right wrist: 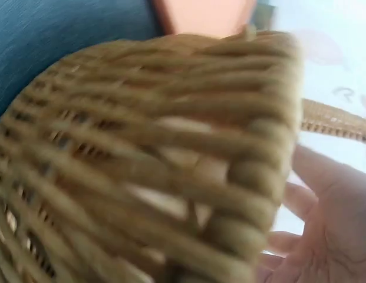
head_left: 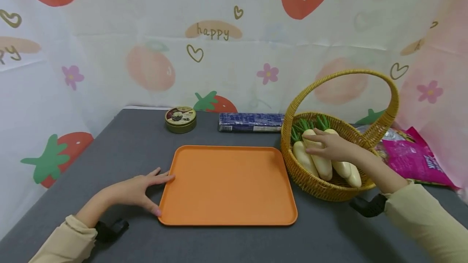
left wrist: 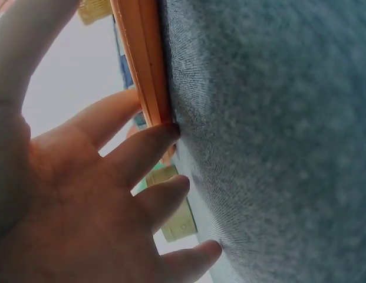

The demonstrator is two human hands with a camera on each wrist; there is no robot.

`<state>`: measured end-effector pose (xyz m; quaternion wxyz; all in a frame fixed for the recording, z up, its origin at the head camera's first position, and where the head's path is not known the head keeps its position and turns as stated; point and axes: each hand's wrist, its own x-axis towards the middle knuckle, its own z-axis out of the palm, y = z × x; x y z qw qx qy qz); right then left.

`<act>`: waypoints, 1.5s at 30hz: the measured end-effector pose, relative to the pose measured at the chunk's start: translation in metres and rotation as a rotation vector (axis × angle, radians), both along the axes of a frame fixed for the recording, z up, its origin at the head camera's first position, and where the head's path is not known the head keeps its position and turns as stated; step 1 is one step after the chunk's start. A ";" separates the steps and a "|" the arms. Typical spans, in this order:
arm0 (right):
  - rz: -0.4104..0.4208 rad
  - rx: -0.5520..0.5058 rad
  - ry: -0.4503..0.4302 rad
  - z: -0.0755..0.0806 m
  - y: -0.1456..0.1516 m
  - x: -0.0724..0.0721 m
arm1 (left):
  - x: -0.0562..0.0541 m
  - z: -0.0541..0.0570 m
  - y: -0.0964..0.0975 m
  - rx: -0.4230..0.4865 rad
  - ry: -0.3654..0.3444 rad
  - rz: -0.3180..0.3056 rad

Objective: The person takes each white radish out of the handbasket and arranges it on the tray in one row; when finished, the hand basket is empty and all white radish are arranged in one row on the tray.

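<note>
An orange tray (head_left: 226,186) lies flat on the table. My left hand (head_left: 135,190) is spread at its left side, with thumb and fingertips on the edge; the left wrist view shows the fingers touching the tray's rim (left wrist: 141,56). To the right stands a wicker basket (head_left: 318,191) with a tall handle, holding several white radishes (head_left: 322,167) with green tops. My right hand (head_left: 330,147) reaches in over the rim, fingers extended across the upper part of the radishes. In the right wrist view the basket wall (right wrist: 141,141) hides the fingertips.
Behind the tray are a round tin (head_left: 180,120) and a long blue packet (head_left: 250,122). A bright pink bag (head_left: 413,157) lies right of the basket, partly behind it. A printed cloth (head_left: 226,64) hangs along the back of the grey table (head_left: 219,244).
</note>
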<state>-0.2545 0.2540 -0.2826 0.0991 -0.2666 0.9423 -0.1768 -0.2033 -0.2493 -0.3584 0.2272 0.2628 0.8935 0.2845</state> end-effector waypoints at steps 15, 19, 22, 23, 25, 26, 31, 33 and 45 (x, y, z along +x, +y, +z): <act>-0.158 0.049 -0.165 0.012 -0.010 -0.003 | -0.001 -0.001 0.000 0.012 -0.022 0.001; -0.211 -0.006 -0.290 0.013 -0.007 -0.006 | -0.001 -0.001 -0.002 0.029 -0.015 -0.006; -0.235 -0.037 -0.295 0.011 -0.004 -0.007 | -0.001 -0.001 -0.001 0.032 -0.013 -0.006; -0.235 -0.039 -0.280 0.011 -0.003 -0.007 | -0.001 -0.001 -0.001 0.031 -0.014 -0.005; -0.231 -0.042 -0.251 0.010 0.000 -0.006 | -0.001 -0.001 -0.001 0.028 -0.017 -0.006; -0.228 -0.043 -0.239 0.009 0.002 -0.006 | -0.001 -0.001 0.000 0.027 -0.017 -0.006; -0.233 -0.097 -0.198 0.009 0.009 -0.002 | 0.000 -0.003 0.000 0.032 -0.018 -0.010; -0.248 -0.159 -0.204 0.011 0.011 0.000 | 0.001 -0.003 0.001 0.030 -0.016 -0.008; -0.266 -0.492 -0.280 0.024 0.016 0.013 | -0.001 -0.003 -0.002 0.043 -0.007 -0.013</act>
